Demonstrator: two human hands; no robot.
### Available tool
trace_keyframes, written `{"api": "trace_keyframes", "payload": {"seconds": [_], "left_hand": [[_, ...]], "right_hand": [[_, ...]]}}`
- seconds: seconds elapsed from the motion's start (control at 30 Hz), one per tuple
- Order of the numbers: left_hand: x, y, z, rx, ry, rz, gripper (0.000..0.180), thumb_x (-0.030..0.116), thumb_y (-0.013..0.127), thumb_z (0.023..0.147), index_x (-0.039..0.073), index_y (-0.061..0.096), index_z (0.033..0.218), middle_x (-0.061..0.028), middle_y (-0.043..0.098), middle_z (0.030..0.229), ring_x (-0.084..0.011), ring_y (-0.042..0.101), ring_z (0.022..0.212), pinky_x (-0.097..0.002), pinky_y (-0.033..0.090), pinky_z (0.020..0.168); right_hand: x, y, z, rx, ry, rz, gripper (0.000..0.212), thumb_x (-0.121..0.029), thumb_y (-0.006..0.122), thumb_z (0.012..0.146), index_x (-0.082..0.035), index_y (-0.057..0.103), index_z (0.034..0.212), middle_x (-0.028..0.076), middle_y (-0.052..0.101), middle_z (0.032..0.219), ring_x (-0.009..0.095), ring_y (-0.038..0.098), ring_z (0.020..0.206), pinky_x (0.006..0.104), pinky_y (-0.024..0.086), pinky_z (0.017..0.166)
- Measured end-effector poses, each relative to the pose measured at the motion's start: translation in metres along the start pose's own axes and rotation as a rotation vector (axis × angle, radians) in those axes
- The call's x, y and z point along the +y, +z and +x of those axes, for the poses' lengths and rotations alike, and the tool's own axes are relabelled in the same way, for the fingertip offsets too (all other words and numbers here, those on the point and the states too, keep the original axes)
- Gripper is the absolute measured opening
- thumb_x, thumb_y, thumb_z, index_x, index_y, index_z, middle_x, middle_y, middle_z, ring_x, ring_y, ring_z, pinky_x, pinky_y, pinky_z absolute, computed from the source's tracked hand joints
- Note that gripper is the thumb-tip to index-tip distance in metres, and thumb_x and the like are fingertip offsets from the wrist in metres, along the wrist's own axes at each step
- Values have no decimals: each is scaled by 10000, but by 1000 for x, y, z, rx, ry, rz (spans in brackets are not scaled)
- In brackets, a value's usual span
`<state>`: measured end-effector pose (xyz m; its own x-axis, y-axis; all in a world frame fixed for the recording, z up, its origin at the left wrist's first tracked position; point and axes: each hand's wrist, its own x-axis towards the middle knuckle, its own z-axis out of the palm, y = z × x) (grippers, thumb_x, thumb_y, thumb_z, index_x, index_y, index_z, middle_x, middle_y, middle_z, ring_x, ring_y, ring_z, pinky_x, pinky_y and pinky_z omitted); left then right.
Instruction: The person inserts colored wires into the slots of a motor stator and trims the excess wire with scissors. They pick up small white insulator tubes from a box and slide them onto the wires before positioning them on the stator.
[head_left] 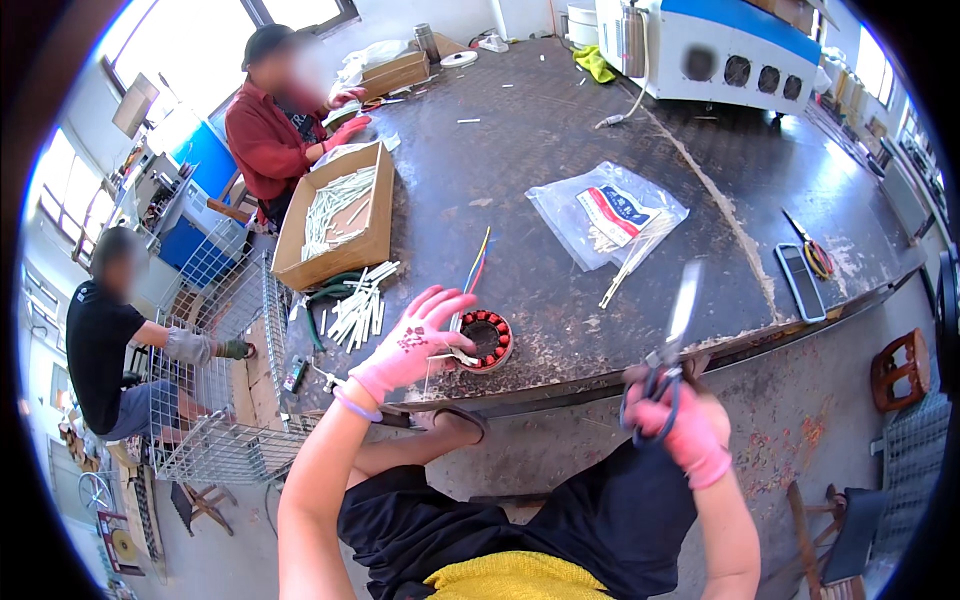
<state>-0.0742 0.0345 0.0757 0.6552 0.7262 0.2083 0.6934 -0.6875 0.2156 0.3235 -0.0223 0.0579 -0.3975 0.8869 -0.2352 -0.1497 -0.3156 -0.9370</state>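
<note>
A round motor stator [503,345] with red windings lies near the table's front edge. My left hand [415,345], in a pink glove, grips its left side, the fingers bent over the rim. Blue, red and yellow wires [478,268] rise from behind those fingers, and a white cord hangs by the thumb. My right hand [685,425], also gloved in pink, is raised at the table's front edge, right of the stator. It is closed round the dark handles of a pair of scissors [668,355], whose blades point up and are blurred by motion.
White sleeve pieces [358,312] lie left of the stator, below a cardboard box [380,205] of white strips. Beyond the stator lies a clear plastic bag [565,215]. A phone [800,283] and orange-handled scissors [818,260] lie right. Two people work left, near a wire cage [225,445].
</note>
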Motion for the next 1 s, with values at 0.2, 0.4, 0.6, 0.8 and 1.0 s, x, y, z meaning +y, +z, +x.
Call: {"api": "trace_keyframes", "payload": {"seconds": [0.2, 0.4, 0.6, 0.8, 1.0], "left_hand": [[43, 45, -70, 473, -845, -219, 486, 110, 844, 747, 39, 595, 1157, -45, 599, 988, -135, 600, 825, -295, 511, 751], [108, 53, -27, 735, -841, -839, 289, 92, 723, 905, 21, 614, 1163, 28, 578, 804, -39, 510, 663, -206, 446, 609], [84, 73, -25, 762, -823, -1123, 205, 221, 537, 1036, 41, 620, 1088, 13, 570, 790, -51, 514, 616, -197, 407, 530], [84, 92, -39, 828, -887, -1221, 265, 307, 487, 1055, 63, 584, 1015, -23, 609, 843, -85, 574, 620, -195, 417, 494], [87, 91, -39, 863, -837, -1217, 219, 258, 501, 1050, 67, 602, 1018, 6, 599, 840, -61, 547, 637, -184, 413, 530]], "right_hand": [[47, 62, -10, -336, 353, 299, 359, -287, 586, 947, -12, 595, 1178, -36, 531, 833, 71, 479, 712, 208, 407, 651], [76, 74, 14, -419, 425, 171, 538, -573, 517, 979, -65, 645, 1105, -80, 539, 782, 41, 484, 684, 206, 413, 619], [79, 85, 28, -450, 418, 163, 645, -690, 500, 936, -76, 663, 1052, -75, 548, 764, 31, 489, 664, 185, 407, 597], [80, 93, 39, -404, 464, 172, 640, -678, 521, 933, -62, 675, 1014, -74, 544, 719, 33, 492, 618, 188, 416, 557], [72, 98, 41, -389, 411, 53, 617, -643, 534, 944, -45, 669, 1007, -54, 555, 728, 41, 478, 585, 207, 396, 517]]}}
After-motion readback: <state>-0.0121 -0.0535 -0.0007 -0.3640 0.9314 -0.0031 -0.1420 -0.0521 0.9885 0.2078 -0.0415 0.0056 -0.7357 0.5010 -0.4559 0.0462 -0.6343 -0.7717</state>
